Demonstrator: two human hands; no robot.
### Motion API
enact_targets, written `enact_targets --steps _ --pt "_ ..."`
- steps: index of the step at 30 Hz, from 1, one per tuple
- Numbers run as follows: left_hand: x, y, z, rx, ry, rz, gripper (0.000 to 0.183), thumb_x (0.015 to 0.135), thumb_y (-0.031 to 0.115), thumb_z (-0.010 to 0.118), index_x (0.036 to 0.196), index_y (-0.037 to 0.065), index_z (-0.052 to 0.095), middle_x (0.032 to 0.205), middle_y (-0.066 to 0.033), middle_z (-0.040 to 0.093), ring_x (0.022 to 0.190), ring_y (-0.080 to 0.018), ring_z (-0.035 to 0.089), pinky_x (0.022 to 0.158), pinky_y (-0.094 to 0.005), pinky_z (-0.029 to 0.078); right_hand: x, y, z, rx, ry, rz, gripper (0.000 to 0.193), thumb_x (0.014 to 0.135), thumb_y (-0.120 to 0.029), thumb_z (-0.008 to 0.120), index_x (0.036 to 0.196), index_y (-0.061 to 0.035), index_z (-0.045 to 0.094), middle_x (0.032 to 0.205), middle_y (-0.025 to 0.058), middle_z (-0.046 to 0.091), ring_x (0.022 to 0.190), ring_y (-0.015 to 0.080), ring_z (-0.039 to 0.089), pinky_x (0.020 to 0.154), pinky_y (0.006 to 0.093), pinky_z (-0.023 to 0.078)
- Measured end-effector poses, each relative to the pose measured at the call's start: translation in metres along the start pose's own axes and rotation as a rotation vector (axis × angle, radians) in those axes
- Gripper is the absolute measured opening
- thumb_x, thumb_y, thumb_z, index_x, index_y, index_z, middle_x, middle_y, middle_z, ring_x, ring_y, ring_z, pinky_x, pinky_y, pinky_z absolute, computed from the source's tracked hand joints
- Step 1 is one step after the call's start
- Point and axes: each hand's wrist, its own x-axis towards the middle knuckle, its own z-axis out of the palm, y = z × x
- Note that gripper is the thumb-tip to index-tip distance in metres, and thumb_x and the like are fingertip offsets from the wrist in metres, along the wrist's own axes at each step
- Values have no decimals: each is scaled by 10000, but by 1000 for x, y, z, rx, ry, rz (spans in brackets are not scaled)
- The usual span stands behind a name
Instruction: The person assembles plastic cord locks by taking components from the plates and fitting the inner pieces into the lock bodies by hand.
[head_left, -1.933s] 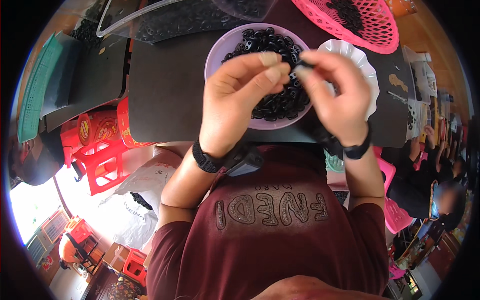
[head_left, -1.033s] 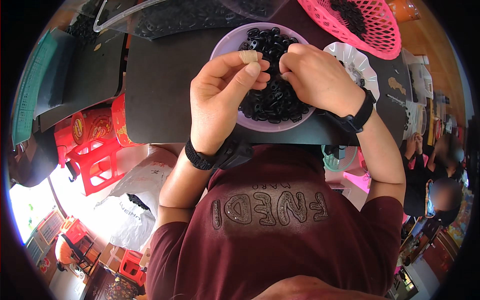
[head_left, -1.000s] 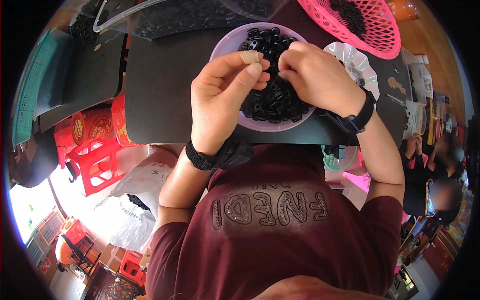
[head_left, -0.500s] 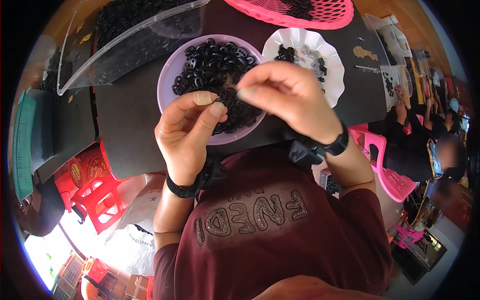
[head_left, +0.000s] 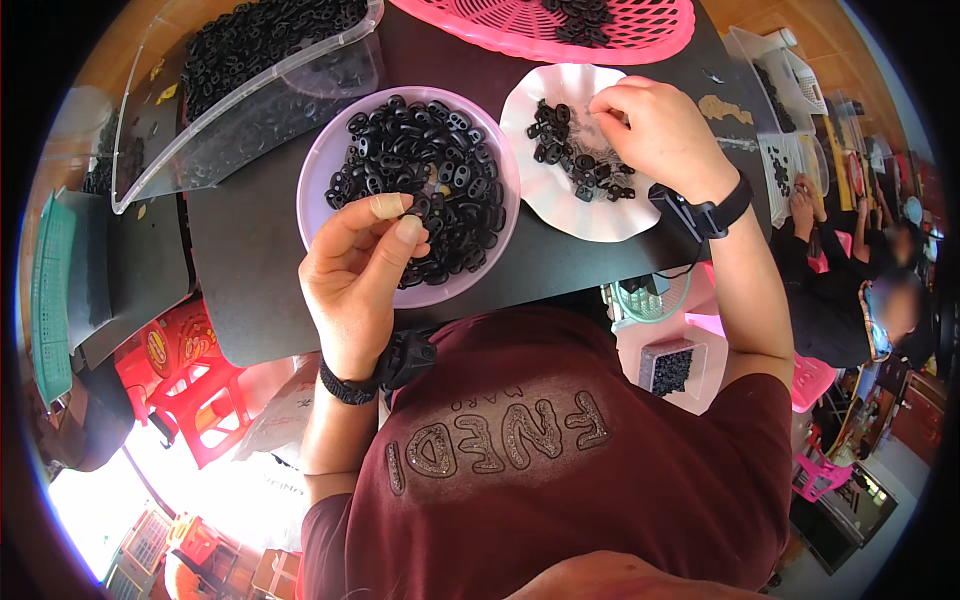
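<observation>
Black pieces [head_left: 270, 35], small and looped, fill a clear bin [head_left: 160, 165] at far left. Next, the left hand [head_left: 345, 265], tape [head_left: 387, 206] around its forefinger, hangs over a lilac bowl [head_left: 310, 190] heaped with more; thumb and forefinger tips sit close, but I cannot tell whether they pinch a piece. Farther right, over a scalloped white plate [head_left: 610, 220] bearing black bits [head_left: 570, 155], the right hand [head_left: 670, 130] curls its fingers; its grip cannot be told.
</observation>
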Motion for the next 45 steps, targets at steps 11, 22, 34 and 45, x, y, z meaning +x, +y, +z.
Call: enact_targets --steps 11,22,34,45 --pt "0 -1 3 29 28 31 197 889 -39 625 1086 -40 619 955 -108 672 799 -155 669 723 -282 569 18 -1 -2 -183 -191 34 72 747 -106 609 749 -75 673 742 140 659 720 328 651 660 418 527" --pt "-1 1 2 23 27 38 183 899 -25 621 1081 -36 635 944 -124 685 787 -149 668 714 -270 561 25 0 -2 -6 -285 198 112 740 -168 639 783 -76 685 739 135 668 705 306 656 654 398 514" --pt "8 6 12 -246 6 -83 187 909 8 628 1092 -25 647 920 -115 694 759 -150 671 705 -257 559 -20 -116 20 1445 -84 305 103 867 14 642 958 -8 599 875 23 634 740 79 625 671 216 529" --pt "3 2 8 -167 13 -18 184 899 -3 646 1082 -25 653 1001 -73 690 823 -111 651 761 -234 550 -11 -138 40 1613 -24 305 114 873 46 618 953 -16 565 927 65 646 802 115 642 722 255 566"
